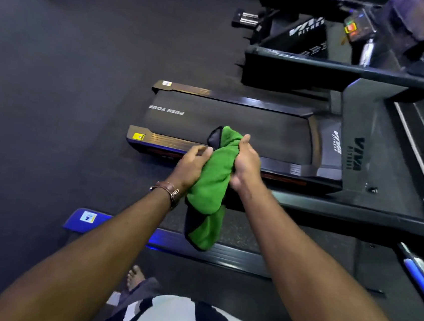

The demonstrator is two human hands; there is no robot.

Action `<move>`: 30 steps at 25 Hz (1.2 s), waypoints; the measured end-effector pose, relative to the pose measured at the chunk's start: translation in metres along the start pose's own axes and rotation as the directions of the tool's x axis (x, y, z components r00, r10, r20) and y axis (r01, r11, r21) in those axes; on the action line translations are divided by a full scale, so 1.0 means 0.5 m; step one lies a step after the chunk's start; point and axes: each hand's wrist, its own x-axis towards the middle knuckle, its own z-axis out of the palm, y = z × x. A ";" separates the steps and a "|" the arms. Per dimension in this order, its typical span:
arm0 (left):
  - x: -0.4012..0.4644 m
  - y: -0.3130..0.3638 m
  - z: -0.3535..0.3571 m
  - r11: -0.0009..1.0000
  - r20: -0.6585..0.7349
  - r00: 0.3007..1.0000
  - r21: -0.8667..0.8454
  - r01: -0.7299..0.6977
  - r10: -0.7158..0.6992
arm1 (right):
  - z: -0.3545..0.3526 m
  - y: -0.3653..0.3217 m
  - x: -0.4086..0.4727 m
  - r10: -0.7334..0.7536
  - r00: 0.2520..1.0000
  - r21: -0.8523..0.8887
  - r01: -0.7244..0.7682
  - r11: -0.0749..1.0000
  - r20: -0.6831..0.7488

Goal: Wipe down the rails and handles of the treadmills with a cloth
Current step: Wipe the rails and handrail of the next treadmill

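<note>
A green cloth (212, 184) with a dark edge hangs bunched between both hands at the centre of the head view. My left hand (192, 164) grips its left side, with a brown strap on that wrist. My right hand (246, 164) is curled round its upper right part, thumb pointing up. Behind the hands lies a black treadmill (235, 126) with its belt running left to right. Its grey upright (358, 149) carries a logo. A dark side rail (357, 214) runs rightwards just beyond my right wrist.
A second treadmill (308, 58) stands farther back with a lit console (355, 27). The blue-lit edge of a nearer treadmill deck (120, 229) crosses below my forearms. Dark rubber floor (69, 93) spreads to the left. A bare foot (136, 276) shows below.
</note>
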 end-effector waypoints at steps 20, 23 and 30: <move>0.385 0.070 -0.475 0.919 0.075 0.975 -0.327 0.221 -0.208 | 0.365 0.186 0.253 0.140 0.978 -0.463 -0.195 0.865 -0.152; 0.447 0.070 -0.509 0.948 -0.072 0.968 -0.235 0.216 -0.239 | 0.431 0.123 0.325 -0.009 0.992 -0.472 -0.051 0.880 -0.125; 0.546 0.078 -0.520 0.996 0.155 0.988 0.093 -0.009 -0.006 | 0.632 0.028 0.462 -0.027 0.997 -0.298 0.005 0.955 -0.071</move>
